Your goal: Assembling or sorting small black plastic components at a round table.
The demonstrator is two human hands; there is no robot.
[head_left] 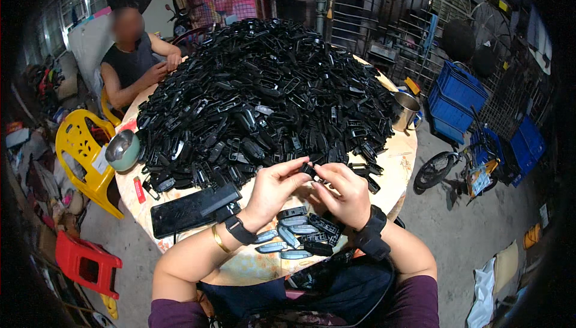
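Observation:
A small black plastic part [308, 169] is pinched at the fingertips of my left hand [273, 190] and my right hand [345, 193], which meet at the front of the table. Its exact shape is mostly hidden by the fingers. Just beyond them rises a big heap of black plastic casings [258, 88], many long and narrow with openings. Below my hands, close to my body, lie several grey-blue oblong pieces [289, 236] beside several black casings [318, 247]. Both wrists wear black bands.
The round table [396, 154] has a patterned cover. On it are a black flat device [186, 213], a red lighter-like item [139, 189], a bowl [123, 150] and a metal mug [406, 111]. Another person [129, 58] sits far left. Yellow chair [84, 148], red stool [87, 262], blue crates [457, 94] and a bicycle [438, 169] surround it.

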